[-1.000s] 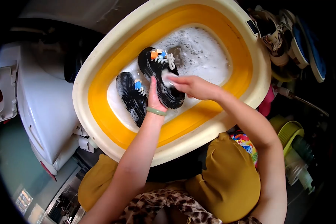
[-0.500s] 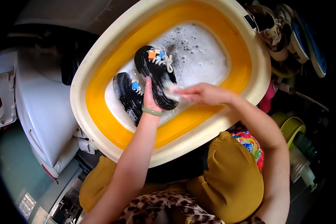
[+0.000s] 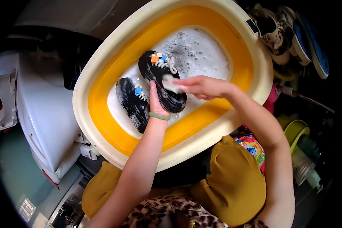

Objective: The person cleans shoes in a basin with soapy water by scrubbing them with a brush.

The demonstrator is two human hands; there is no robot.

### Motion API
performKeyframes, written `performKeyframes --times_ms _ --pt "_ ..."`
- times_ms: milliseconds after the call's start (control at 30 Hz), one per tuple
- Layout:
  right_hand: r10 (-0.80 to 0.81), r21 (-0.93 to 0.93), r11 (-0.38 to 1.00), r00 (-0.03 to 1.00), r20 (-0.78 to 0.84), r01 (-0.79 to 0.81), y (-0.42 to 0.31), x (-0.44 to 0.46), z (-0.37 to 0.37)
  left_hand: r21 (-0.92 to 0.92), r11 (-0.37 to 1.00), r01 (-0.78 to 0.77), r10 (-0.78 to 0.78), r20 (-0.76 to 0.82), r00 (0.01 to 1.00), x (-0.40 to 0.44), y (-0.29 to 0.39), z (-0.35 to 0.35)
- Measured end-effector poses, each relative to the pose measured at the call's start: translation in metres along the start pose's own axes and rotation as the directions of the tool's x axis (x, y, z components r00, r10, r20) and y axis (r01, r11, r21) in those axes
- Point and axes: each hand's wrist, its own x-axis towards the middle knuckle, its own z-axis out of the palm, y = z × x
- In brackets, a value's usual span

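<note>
My left hand (image 3: 157,102) is wrapped round the near side of a wet black clog (image 3: 147,64), holding it up over the suds. Toy-block charms (image 3: 155,57) and a white coiled cord (image 3: 171,65) decorate the clog. In my right hand (image 3: 203,87) is a white scrubbing brush (image 3: 171,83), slightly blurred, its head at the clog's opening. A second black clog (image 3: 131,100), with a blue block charm, lies in the foamy water to the left of the held one. The bristles are not clearly visible.
A large cream-and-orange basin (image 3: 84,110) holds soapy water (image 3: 201,57). Several shoes (image 3: 277,41) stand at the upper right. A colourful packet (image 3: 252,146) lies beside my knee, with a green container (image 3: 297,133) farther right. A white appliance (image 3: 45,114) is at the left.
The brush has shifted slightly up and left along the held clog. That clog and my left hand have moved slightly right and down in view.
</note>
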Motion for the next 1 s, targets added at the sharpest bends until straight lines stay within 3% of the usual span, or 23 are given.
performKeyframes --times_ms 67,133,167,200,233,300,333,400,433,467,533,600,633,700,733,800,900,933,1000 --pt "0.013 -0.097 0.995 0.995 0.096 -0.003 0.016 -0.006 -0.009 0.041 0.999 -0.013 0.013 -0.003 1.000 -0.002 -0.001 0.002" --pt "-0.072 -0.340 0.940 0.993 -0.099 0.034 -0.003 0.007 0.002 0.008 1.000 -0.013 0.013 0.021 1.000 0.000 0.001 -0.008" --pt "-0.307 -0.543 0.827 0.925 -0.225 0.142 0.009 0.038 0.002 -0.013 0.999 -0.035 0.035 -0.010 0.999 0.002 -0.004 -0.005" --pt "-0.542 -0.729 0.658 0.790 -0.286 0.187 0.019 0.068 0.000 -0.030 0.998 -0.057 0.056 -0.039 0.998 0.001 -0.009 0.007" --pt "-0.547 -0.728 0.658 0.786 -0.288 0.191 0.011 0.081 0.003 0.037 0.998 -0.049 0.051 -0.052 0.997 0.000 -0.010 0.016" --pt "-0.262 -0.717 0.650 0.813 -0.521 -0.250 0.000 0.098 0.009 0.057 0.998 -0.028 0.031 -0.059 0.998 0.004 -0.009 0.020" --pt "-0.257 -0.711 0.656 0.812 -0.525 -0.252 0.008 0.096 0.009 0.063 0.998 -0.001 0.003 -0.036 0.999 0.003 -0.008 0.018" --pt "-0.410 -0.684 0.730 0.804 -0.430 0.007 0.026 0.084 -0.006 0.085 0.996 -0.001 0.003 -0.026 1.000 0.012 -0.006 0.008" --pt "-0.099 -0.286 0.958 0.903 -0.418 -0.028 0.018 0.057 0.002 0.110 0.994 0.002 0.001 -0.030 1.000 0.014 -0.006 0.003" --pt "0.001 -0.243 0.966 0.945 -0.326 -0.085 0.022 0.030 0.003 0.101 0.995 0.005 -0.001 -0.036 0.999 0.010 -0.006 0.003" --pt "0.198 -0.276 0.933 0.970 -0.144 -0.232 0.014 -0.019 0.006 0.443 0.888 -0.120 0.192 -0.121 0.974 0.008 -0.003 0.016" --pt "-0.051 -0.401 0.916 0.994 -0.096 0.009 0.066 -0.028 -0.013 0.473 0.865 -0.168 0.245 -0.104 0.964 0.011 -0.001 0.017" --pt "-0.215 -0.505 0.862 0.936 -0.277 0.049 0.070 -0.031 -0.017 0.683 0.672 -0.287 0.396 -0.005 0.918 0.013 0.003 0.013" --pt "-0.263 -0.451 0.892 0.809 -0.526 -0.004 0.066 -0.038 -0.023 0.898 0.184 -0.399 0.571 0.233 0.787 0.008 0.010 0.019" --pt "-0.128 -0.284 0.957 0.792 -0.597 -0.060 0.042 -0.048 -0.023 0.911 -0.094 -0.402 0.622 0.369 0.690 0.004 0.014 0.022" --pt "-0.109 -0.242 0.968 0.759 -0.643 -0.066 0.041 -0.049 -0.033 0.846 -0.406 -0.345 0.586 0.531 0.612 -0.012 0.023 0.037" --pt "-0.139 -0.366 0.910 0.687 -0.713 -0.195 0.040 -0.046 -0.050 0.724 -0.585 -0.366 0.558 0.686 0.467 -0.019 0.030 0.046" --pt "-0.136 -0.362 0.911 0.686 -0.714 -0.196 0.039 -0.042 -0.058 0.730 -0.588 -0.349 0.576 0.680 0.453 -0.018 0.029 0.045" --pt "-0.233 -0.449 0.850 0.569 -0.789 -0.274 0.033 -0.033 -0.076 0.787 -0.515 -0.341 0.632 0.617 0.470 -0.015 0.024 0.037"
